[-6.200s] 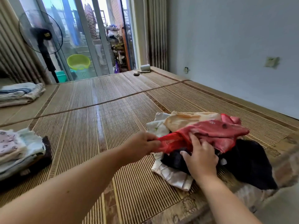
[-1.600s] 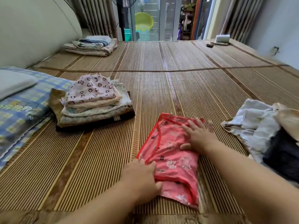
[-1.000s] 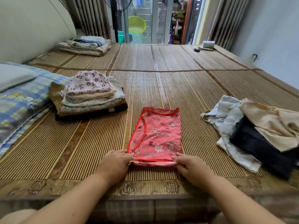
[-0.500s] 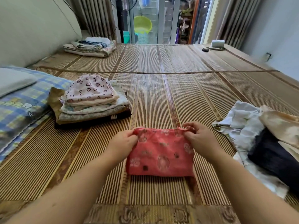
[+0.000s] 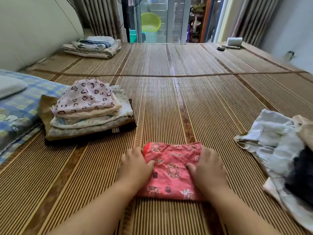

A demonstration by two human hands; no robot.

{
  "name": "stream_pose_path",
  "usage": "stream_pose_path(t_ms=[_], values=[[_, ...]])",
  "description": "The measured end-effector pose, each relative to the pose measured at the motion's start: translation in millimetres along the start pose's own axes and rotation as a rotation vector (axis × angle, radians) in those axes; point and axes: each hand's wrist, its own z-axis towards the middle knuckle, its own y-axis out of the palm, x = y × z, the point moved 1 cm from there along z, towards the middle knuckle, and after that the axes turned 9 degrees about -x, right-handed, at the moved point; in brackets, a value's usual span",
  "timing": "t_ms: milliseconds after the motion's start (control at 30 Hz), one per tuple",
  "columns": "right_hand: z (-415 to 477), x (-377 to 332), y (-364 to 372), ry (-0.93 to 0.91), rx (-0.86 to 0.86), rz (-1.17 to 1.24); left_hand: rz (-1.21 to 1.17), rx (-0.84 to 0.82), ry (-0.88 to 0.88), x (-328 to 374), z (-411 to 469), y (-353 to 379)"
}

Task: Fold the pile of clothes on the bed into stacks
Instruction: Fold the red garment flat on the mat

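Observation:
A red patterned garment (image 5: pixel 171 172) lies folded in half on the bamboo mat (image 5: pixel 169 102), right in front of me. My left hand (image 5: pixel 134 167) presses flat on its left edge, and my right hand (image 5: pixel 207 170) presses flat on its right side, thumbs turned inward. A stack of folded clothes (image 5: pixel 88 111) topped by a pink heart-print piece sits to the left. The unfolded pile (image 5: pixel 281 146), white, beige and black, lies at the right edge.
A blue checked pillow (image 5: pixel 15 109) lies at far left. Folded blankets (image 5: pixel 93 47) sit at the back left. A white roll (image 5: pixel 234 41) and small dark items rest at the back right corner. Glass doors and curtains stand behind the bed.
Both hands brought the garment's near edge up and over onto its far half, then laid it down. They now press flat on the folded piece instead of pinching its corners.

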Motion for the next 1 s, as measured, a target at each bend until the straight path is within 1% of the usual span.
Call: stream_pose_path(t_ms=[33,67,100,133,167,233,300,633,733,800,933,1000], values=[[-8,-3,6,-0.066,0.0,-0.082,0.09,0.018,0.074,3,-8,1],[-17,-7,11,-0.136,-0.04,-0.142,0.174,-0.011,0.177,7,-16,3],[-23,-9,15,-0.178,-0.105,-0.178,0.255,-0.074,0.27,10,-23,7],[-27,-10,18,-0.185,-0.172,-0.19,0.332,-0.146,0.321,11,-28,12],[-26,-8,21,-0.174,-0.229,-0.186,0.384,-0.206,0.33,9,-28,20],[-13,-3,25,-0.148,-0.255,-0.18,0.404,-0.231,0.306,5,-21,29],[14,1,24,-0.147,-0.237,-0.194,0.402,-0.204,0.281,9,-2,33],[170,1,-2,-0.182,-0.161,-0.259,0.4,-0.097,0.282,66,138,25],[204,1,-7,-0.188,-0.155,-0.266,0.397,-0.08,0.276,76,170,26],[219,2,-11,-0.191,-0.156,-0.261,0.402,-0.075,0.279,83,184,26],[215,1,-23,-0.153,-0.194,-0.204,0.405,-0.14,0.269,93,185,16],[194,0,-31,-0.134,-0.111,-0.11,0.331,-0.108,0.298,94,168,11]])
